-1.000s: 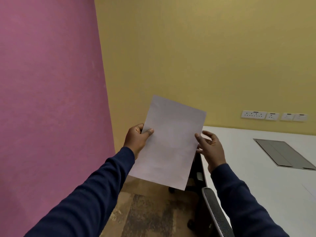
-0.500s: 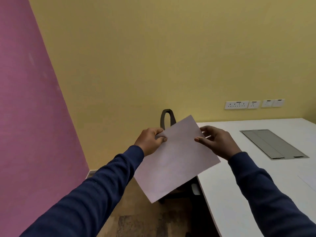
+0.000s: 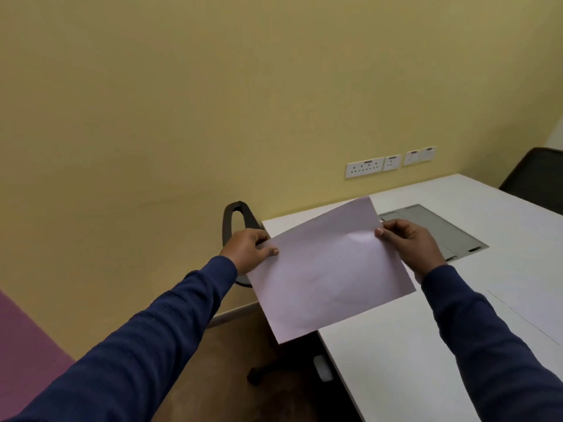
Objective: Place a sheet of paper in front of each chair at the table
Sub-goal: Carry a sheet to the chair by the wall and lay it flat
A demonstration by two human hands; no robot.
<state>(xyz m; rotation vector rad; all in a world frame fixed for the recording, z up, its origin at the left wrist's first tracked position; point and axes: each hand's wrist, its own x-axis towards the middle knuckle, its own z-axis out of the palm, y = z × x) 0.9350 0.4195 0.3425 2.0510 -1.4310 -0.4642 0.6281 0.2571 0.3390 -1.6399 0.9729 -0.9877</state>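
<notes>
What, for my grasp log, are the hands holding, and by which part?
One sheet of paper: the left hand pinches its left edge, the right hand its right edge.

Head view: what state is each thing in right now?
sheet of paper: held in the air above the corner of the table
left hand: pinches the sheet's left edge
right hand: pinches its right edge
cable hatch: lid closed
near chair: at the table's end

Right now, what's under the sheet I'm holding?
The left hand and right hand hold the sheet over the table's left edge. The chair's back and base show beside it; its seat is covered.
</notes>
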